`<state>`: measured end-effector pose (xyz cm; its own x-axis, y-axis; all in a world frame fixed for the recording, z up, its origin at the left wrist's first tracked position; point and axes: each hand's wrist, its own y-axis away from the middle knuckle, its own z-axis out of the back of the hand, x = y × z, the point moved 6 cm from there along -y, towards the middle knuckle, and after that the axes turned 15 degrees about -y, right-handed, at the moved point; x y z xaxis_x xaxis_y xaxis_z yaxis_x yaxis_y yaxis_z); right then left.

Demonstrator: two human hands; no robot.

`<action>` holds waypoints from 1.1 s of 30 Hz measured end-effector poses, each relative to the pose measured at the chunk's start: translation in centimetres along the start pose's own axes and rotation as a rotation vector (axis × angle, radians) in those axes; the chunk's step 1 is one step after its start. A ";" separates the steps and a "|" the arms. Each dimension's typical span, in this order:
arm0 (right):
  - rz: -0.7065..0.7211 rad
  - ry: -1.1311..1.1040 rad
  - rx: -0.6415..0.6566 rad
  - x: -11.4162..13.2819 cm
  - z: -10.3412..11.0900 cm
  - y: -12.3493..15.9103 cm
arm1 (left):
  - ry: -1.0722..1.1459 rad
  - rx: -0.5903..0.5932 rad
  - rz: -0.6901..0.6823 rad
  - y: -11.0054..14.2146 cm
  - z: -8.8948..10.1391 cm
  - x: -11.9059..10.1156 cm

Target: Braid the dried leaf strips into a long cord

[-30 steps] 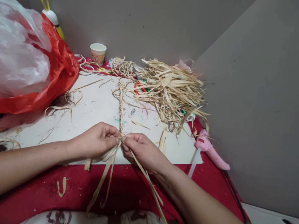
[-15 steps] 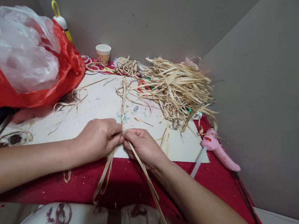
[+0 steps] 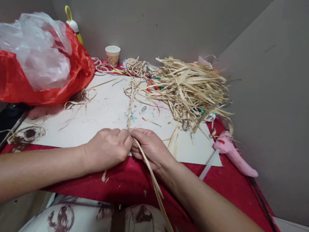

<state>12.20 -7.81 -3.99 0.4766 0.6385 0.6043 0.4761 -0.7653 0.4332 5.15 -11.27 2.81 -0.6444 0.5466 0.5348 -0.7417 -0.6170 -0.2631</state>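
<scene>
1. Here, clenched the left hand (image 3: 110,146) over the near end of the braid (image 3: 130,104), knuckles upward; hid the inner grip from view.
2. Pinched pale strands (image 3: 153,177) in the right hand (image 3: 150,144), directly beside the left hand.
3. Trailed these strands past the near edge of the white sheet (image 3: 93,124) toward the person's lap.
4. Found the braid extended straight away from both hands, along the middle of the white sheet.
5. Located the white sheet on the red-covered tabletop (image 3: 235,185).
6. Noted a loose fibre pile (image 3: 193,83) at far right, partly over the sheet.
7. Noted a pink glue gun (image 3: 228,145) just beside the sheet's right edge.
8. Noted a paper cup (image 3: 112,58) upright near the wall, and a red plastic bag (image 3: 79,63) at far left.
</scene>
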 end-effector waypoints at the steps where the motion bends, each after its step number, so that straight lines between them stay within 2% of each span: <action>1: 0.007 -0.016 -0.004 0.0 0.0 0.0 | -0.034 -0.048 -0.007 0.1 0.3 -0.3; 4: 0.011 -0.016 -0.024 -0.2 0.1 0.0 | -0.111 -0.140 -0.034 0.5 0.8 -1.1; 6: 0.014 0.010 -0.029 -0.2 0.1 0.0 | -0.134 -0.143 -0.039 0.9 0.9 -1.6; 9: 0.004 0.036 -0.028 -0.1 0.1 0.0 | -0.067 -0.034 -0.040 1.8 0.9 -2.3; 13: -0.022 0.031 -0.020 0.1 0.3 -0.1 | 0.358 0.201 -0.117 3.9 1.4 -3.2; 15: -0.033 0.025 -0.002 0.2 0.3 -0.1 | 0.617 0.201 -0.028 4.1 2.1 -1.8; 17: -0.042 0.024 0.015 0.2 0.3 -0.1 | 0.807 0.091 0.237 3.6 2.2 1.6; 19: -0.046 0.034 0.018 0.3 0.2 -0.2 | 0.965 0.075 0.588 3.1 0.4 4.9; 20: -0.047 0.041 0.013 0.3 0.2 -0.2 | 1.083 0.110 0.716 2.7 -1.0 5.9; 22: -0.046 0.052 0.007 0.4 0.1 -0.3 | 1.386 0.254 0.828 1.7 -4.1 5.8; 24: -0.043 0.058 0.010 0.5 0.0 -0.3 | 1.748 0.411 0.838 0.8 -6.3 4.1; 26: -0.036 0.072 0.020 0.6 -0.1 -0.3 | 2.043 0.492 0.825 0.1 -7.2 2.4; 27: -0.032 0.082 0.024 0.6 -0.1 -0.3 | 2.119 0.528 0.814 -0.1 -7.4 1.8; 29: -0.029 0.104 0.025 0.7 0.0 -0.3 | 2.127 0.608 0.783 -0.1 -7.4 1.3; 33: -0.032 0.160 0.028 0.7 0.4 -0.4 | 1.968 0.714 0.666 0.0 -7.2 1.9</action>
<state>12.64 -7.05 -4.06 0.3380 0.6398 0.6902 0.5108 -0.7406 0.4365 2.61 -6.19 -1.95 -0.3611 -0.3432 -0.8671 -0.5191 -0.6984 0.4926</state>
